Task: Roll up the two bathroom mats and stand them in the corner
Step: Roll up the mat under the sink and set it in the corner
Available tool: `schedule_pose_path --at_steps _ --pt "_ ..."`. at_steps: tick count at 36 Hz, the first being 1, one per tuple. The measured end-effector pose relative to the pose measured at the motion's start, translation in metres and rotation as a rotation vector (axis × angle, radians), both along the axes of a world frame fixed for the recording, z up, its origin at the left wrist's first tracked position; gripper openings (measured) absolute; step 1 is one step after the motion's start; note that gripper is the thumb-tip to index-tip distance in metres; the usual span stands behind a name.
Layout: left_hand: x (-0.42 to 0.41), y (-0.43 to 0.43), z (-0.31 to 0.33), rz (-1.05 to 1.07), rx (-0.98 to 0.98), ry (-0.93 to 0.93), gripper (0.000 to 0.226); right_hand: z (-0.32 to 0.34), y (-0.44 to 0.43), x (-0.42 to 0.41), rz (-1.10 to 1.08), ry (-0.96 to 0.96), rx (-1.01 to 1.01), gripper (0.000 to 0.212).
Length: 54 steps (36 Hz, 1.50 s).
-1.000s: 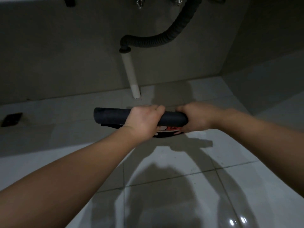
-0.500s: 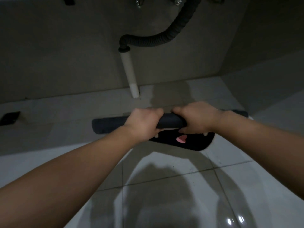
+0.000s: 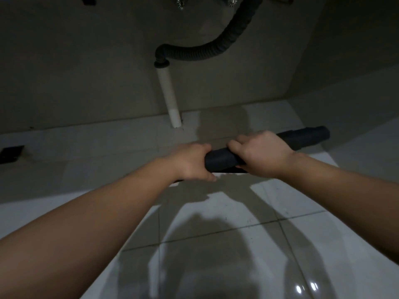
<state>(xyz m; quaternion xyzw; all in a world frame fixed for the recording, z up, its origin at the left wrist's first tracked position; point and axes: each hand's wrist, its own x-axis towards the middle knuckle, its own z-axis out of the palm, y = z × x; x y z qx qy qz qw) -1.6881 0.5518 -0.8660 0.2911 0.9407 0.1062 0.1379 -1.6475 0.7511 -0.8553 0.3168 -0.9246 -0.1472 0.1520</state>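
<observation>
A dark mat [image 3: 302, 139], rolled into a long tube, is held just above the white tiled floor and tilts up toward the right. My left hand [image 3: 192, 162] grips its near left end. My right hand [image 3: 262, 155] is closed over its middle, right next to the left hand. The tube's right end sticks out past my right hand toward the corner [image 3: 289, 98] where the two walls meet. Only one mat is in view.
A white drain pipe [image 3: 169, 98] runs down the back wall to the floor, joined to a dark corrugated hose [image 3: 216, 50]. A small dark object [image 3: 10, 153] lies on the floor at the far left. Glossy floor tiles [image 3: 216, 212] spread in front of me.
The rolled mat has shifted to the right and its right end has risen. The loose patterned flap seen hanging below half a second ago is rolled in. Both hands stayed on the roll.
</observation>
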Motion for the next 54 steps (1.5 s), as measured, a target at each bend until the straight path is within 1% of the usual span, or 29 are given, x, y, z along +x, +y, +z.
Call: schedule_pose_path --at_steps 2,5,7,8,10,12,13,15,17,19,21,23,24,27,30,31,33,34,35,36,38,41,43,45,47,50,52,54 --pt "-0.001 -0.001 -0.002 0.017 0.008 -0.044 0.048 -0.002 -0.002 -0.001 0.016 0.042 0.008 0.029" --pt "-0.001 -0.002 -0.003 0.028 0.015 -0.017 0.041 -0.006 -0.002 -0.001 -0.012 0.021 0.002 0.04" --pt "0.001 -0.002 -0.004 0.027 0.005 0.055 0.037 -0.007 -0.002 -0.002 -0.029 -0.006 -0.015 0.044" --pt "0.002 -0.002 -0.005 0.017 -0.017 0.127 0.035 -0.005 -0.003 -0.003 -0.045 -0.051 -0.032 0.043" --pt "0.003 -0.005 -0.007 -0.01 -0.065 0.314 0.033 0.0 -0.006 -0.008 -0.114 -0.208 -0.07 0.043" --pt "0.004 -0.007 -0.009 -0.041 -0.085 0.476 0.03 0.006 -0.008 -0.012 -0.235 -0.435 -0.134 0.046" --pt "0.004 -0.007 -0.01 -0.056 -0.087 0.528 0.03 0.008 -0.008 -0.014 -0.291 -0.553 -0.192 0.048" --pt "0.004 -0.008 -0.009 -0.074 -0.082 0.583 0.03 0.014 -0.005 -0.018 -0.365 -0.761 -0.337 0.051" --pt "0.006 -0.007 -0.01 -0.077 -0.078 0.611 0.032 0.019 0.0 -0.021 -0.408 -0.896 -0.425 0.046" --pt "0.007 -0.006 -0.012 -0.084 -0.076 0.628 0.033 0.023 0.003 -0.022 -0.449 -0.994 -0.45 0.041" --pt "0.008 -0.004 -0.014 -0.097 -0.076 0.633 0.037 0.021 0.003 -0.021 -0.471 -1.022 -0.463 0.038" --pt "0.006 -0.004 -0.015 -0.097 -0.068 0.607 0.04 0.018 0.001 -0.019 -0.469 -0.964 -0.466 0.037" --pt "0.005 -0.004 -0.014 -0.089 -0.061 0.581 0.04 0.016 0.0 -0.017 -0.455 -0.889 -0.427 0.036" --pt "-0.002 -0.005 -0.012 -0.041 -0.048 0.433 0.039 0.013 0.0 -0.012 -0.35 -0.524 -0.189 0.032" --pt "-0.006 -0.003 -0.01 0.024 -0.03 0.19 0.045 0.007 0.004 -0.011 -0.142 -0.136 -0.058 0.026" --pt "-0.006 -0.003 -0.009 0.043 -0.021 0.138 0.048 0.005 0.005 -0.011 -0.078 -0.027 -0.033 0.025" --pt "-0.005 -0.003 -0.009 0.061 -0.024 0.139 0.046 0.002 0.005 -0.011 -0.02 0.066 -0.027 0.026" --pt "-0.005 -0.004 -0.009 0.062 -0.031 0.174 0.042 0.001 0.005 -0.011 -0.025 0.056 -0.038 0.027" --pt "-0.004 -0.005 -0.01 0.057 -0.032 0.212 0.038 0.0 0.004 -0.01 -0.052 0.014 -0.055 0.028" --pt "-0.003 -0.006 -0.011 0.048 -0.028 0.245 0.034 0.002 0.002 -0.009 -0.103 -0.069 -0.067 0.029" --pt "-0.002 -0.009 -0.013 0.028 -0.026 0.324 0.027 0.008 -0.002 -0.012 -0.233 -0.309 -0.099 0.032" --pt "0.001 -0.01 -0.015 0.006 -0.012 0.426 0.022 0.02 -0.004 -0.02 -0.394 -0.731 -0.18 0.042" --pt "0.003 -0.01 -0.017 0.0 0.013 0.447 0.022 0.028 -0.001 -0.023 -0.452 -0.902 -0.228 0.043" --pt "0.004 -0.009 -0.017 -0.003 0.037 0.447 0.024 0.037 0.002 -0.023 -0.506 -1.007 -0.244 0.041" --pt "0.005 -0.007 -0.018 -0.019 0.056 0.438 0.025 0.044 0.005 -0.022 -0.568 -1.112 -0.218 0.04" --pt "0.008 -0.005 -0.021 -0.041 0.094 0.43 0.027 0.049 0.012 -0.02 -0.633 -1.33 -0.17 0.045" --pt "0.009 -0.006 -0.024 -0.035 0.119 0.415 0.027 0.056 0.019 -0.018 -0.645 -1.403 -0.163 0.045" --pt "0.011 -0.006 -0.026 -0.025 0.13 0.385 0.03 0.065 0.024 -0.014 -0.658 -1.414 -0.174 0.044"
